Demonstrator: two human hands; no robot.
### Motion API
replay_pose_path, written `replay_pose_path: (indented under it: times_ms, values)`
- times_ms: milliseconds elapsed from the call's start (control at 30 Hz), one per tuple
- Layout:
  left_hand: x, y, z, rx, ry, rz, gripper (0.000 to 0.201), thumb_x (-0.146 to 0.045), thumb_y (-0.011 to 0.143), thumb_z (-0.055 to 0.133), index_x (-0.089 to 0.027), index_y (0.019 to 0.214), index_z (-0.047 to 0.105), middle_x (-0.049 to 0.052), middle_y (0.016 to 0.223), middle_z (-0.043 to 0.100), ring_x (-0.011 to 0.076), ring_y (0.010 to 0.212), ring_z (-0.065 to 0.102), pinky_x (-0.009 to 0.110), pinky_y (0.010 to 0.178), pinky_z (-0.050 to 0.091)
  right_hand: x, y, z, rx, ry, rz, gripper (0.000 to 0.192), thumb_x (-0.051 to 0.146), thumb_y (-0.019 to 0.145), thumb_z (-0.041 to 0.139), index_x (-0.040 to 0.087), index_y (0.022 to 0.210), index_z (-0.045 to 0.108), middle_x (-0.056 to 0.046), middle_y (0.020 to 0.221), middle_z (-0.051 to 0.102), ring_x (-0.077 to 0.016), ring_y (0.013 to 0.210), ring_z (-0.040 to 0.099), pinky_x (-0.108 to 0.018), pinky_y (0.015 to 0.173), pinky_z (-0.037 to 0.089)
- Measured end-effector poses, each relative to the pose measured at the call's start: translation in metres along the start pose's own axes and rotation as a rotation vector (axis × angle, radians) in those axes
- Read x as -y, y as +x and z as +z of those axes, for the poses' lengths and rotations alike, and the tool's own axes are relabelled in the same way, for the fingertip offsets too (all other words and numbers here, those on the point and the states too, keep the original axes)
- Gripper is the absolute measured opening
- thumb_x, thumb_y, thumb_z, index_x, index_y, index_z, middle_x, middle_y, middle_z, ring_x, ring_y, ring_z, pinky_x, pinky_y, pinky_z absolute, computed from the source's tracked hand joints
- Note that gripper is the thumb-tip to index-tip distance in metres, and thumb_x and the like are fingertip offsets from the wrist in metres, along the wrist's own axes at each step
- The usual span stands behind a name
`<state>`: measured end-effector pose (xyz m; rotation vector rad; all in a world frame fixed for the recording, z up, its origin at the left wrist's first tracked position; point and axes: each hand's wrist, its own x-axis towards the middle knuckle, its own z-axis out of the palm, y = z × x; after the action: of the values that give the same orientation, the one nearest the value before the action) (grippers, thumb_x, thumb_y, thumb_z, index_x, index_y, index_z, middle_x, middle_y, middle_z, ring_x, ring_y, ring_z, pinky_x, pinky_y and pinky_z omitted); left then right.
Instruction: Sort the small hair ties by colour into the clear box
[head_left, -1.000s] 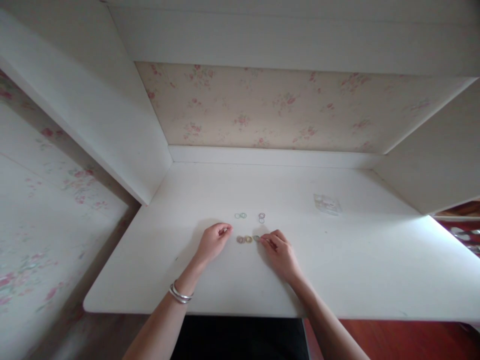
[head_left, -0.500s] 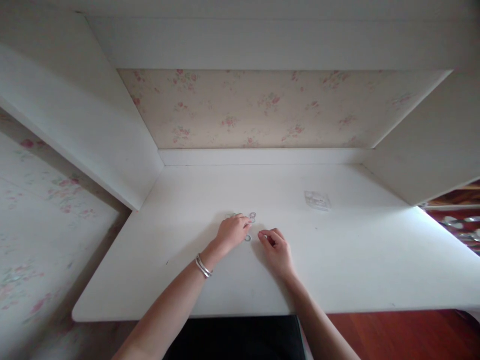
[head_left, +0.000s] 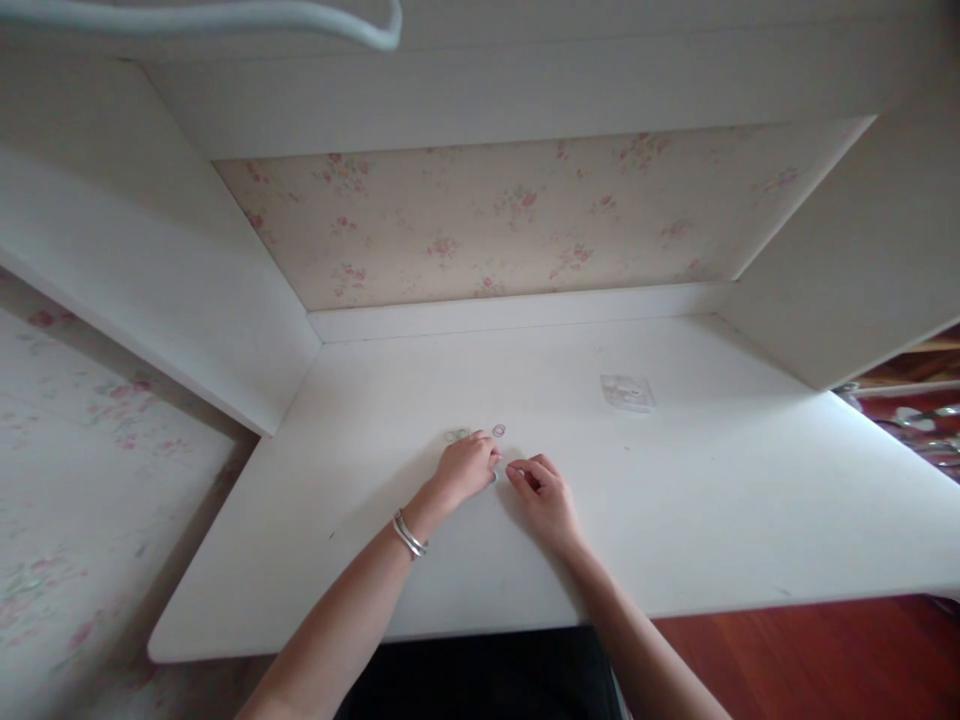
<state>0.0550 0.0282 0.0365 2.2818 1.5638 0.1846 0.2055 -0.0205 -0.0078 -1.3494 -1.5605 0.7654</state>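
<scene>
Near the middle of the white desk, my left hand point(head_left: 466, 468) is closed, its fingertips pinched together and pointing right. Whatever is between them is too small to make out. A small ring point(head_left: 499, 431) lies just beyond its fingers. Another ring point(head_left: 494, 478) shows partly below the fingertips. Pale greenish rings point(head_left: 456, 436) rest behind the knuckles, partly covered by the hand. My right hand point(head_left: 546, 500) is close by on the right, thumb and index finger pinched together, facing the left fingertips. If it holds anything, I cannot see it.
A clear plastic bag point(head_left: 628, 393) lies on the white desk point(head_left: 712, 480) to the back right. White panels stand at the left, right and back, with floral wallpaper point(head_left: 450, 230) behind. A pale curved cord or bar point(head_left: 300, 15) crosses the upper left.
The view has tilted slightly. My left hand has drawn a little nearer, uncovering the greenish rings; one ring by its fingertips no longer shows. My right hand has moved slightly closer to it.
</scene>
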Motion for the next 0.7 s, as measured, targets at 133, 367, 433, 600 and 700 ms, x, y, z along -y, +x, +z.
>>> replay_pose_path:
  times_ms: [133, 367, 433, 600, 700]
  values:
    - [0.002, -0.011, -0.004, -0.026, -0.023, 0.004, 0.020, -0.027, 0.089, 0.044, -0.022, 0.089, 0.063, 0.004, 0.097, 0.063, 0.0169, 0.089, 0.060, 0.027, 0.078, 0.044, 0.000, 0.000, 0.000, -0.006, 0.014, 0.008, 0.027, 0.040, 0.086, 0.049, 0.019, 0.082, 0.067, -0.001, 0.074, 0.053, -0.0106, 0.058, 0.047, -0.023, 0.056, 0.039]
    - [0.000, -0.038, -0.002, -0.035, -0.007, 0.024, 0.022, -0.030, 0.090, 0.042, -0.024, 0.089, 0.063, 0.003, 0.095, 0.063, 0.0172, 0.086, 0.060, 0.027, 0.077, 0.044, 0.000, 0.000, 0.000, -0.005, -0.007, 0.006, 0.029, 0.041, 0.085, 0.048, 0.020, 0.082, 0.067, -0.002, 0.074, 0.055, -0.0112, 0.059, 0.048, -0.024, 0.055, 0.040]
    - [0.000, -0.041, 0.000, -0.028, 0.015, 0.023, 0.023, -0.031, 0.091, 0.041, -0.024, 0.090, 0.063, 0.003, 0.094, 0.062, 0.0175, 0.085, 0.061, 0.027, 0.074, 0.045, 0.001, -0.001, 0.000, -0.005, -0.011, 0.009, 0.029, 0.042, 0.085, 0.048, 0.020, 0.082, 0.067, -0.002, 0.074, 0.055, -0.0112, 0.059, 0.049, -0.024, 0.056, 0.040]
    - [-0.001, -0.044, 0.004, -0.050, 0.022, 0.037, 0.023, -0.031, 0.090, 0.043, -0.024, 0.087, 0.064, 0.003, 0.091, 0.063, 0.0177, 0.080, 0.062, 0.027, 0.070, 0.045, 0.001, -0.001, 0.000, -0.012, -0.006, 0.012, 0.030, 0.043, 0.085, 0.049, 0.020, 0.081, 0.067, -0.002, 0.075, 0.055, -0.0112, 0.059, 0.049, -0.024, 0.055, 0.040]
    - [0.000, -0.044, 0.002, -0.111, -0.043, 0.033, 0.022, -0.031, 0.089, 0.045, -0.025, 0.087, 0.066, 0.003, 0.089, 0.064, 0.0172, 0.081, 0.062, 0.026, 0.071, 0.045, 0.001, -0.001, 0.000, -0.009, -0.006, 0.015, 0.030, 0.044, 0.085, 0.049, 0.020, 0.081, 0.067, -0.002, 0.074, 0.055, -0.0112, 0.059, 0.049, -0.024, 0.056, 0.040]
